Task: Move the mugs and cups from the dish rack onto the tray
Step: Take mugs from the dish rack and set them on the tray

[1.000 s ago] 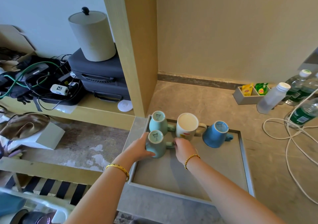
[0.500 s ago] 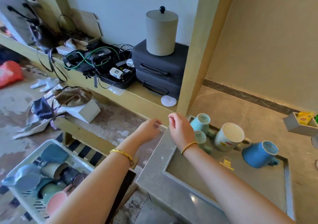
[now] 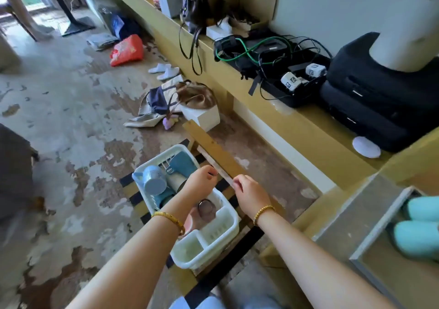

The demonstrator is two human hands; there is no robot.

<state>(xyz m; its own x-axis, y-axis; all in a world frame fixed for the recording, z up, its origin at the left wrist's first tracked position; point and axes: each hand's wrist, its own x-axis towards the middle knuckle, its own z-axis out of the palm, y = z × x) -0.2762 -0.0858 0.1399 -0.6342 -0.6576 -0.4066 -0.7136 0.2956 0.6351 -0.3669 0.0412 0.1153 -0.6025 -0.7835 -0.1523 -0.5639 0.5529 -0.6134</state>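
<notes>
The floor here is worn and patchy, grey with brown blotches, and a long yellow wooden ledge (image 3: 297,128) runs along the wall, crowded with a black hard case (image 3: 380,99) and a tangle of black and green cables (image 3: 259,49). Down on the floor below that ledge sits the white plastic dish rack (image 3: 228,228), resting on a yellow-and-black striped mat. Inside the rack, at its far end, a light blue mug (image 3: 152,182) lies on its side with its base showing, and a darker teal mug (image 3: 183,163) sits just behind it; a pinkish cup (image 3: 190,223) and a dark round-rimmed one (image 3: 205,207) lie nearer the rack's middle, partly hidden by the forearm.

The left hand (image 3: 202,185) hovers over the rack's middle, fingers loosely curled and holding nothing, just beside the teal mug and above the pink cup. The right hand (image 3: 249,194) hangs just past the rack's right rim, over the mat, its fingers also loosely bent and gripping nothing. Both wrists wear gold bead bracelets.

Well to the right of the rack, up on a grey stone counter, the corner of the grey rectangular tray (image 3: 377,228) shows, with two pale turquoise mugs (image 3: 418,237) on it, one behind the other.
</notes>
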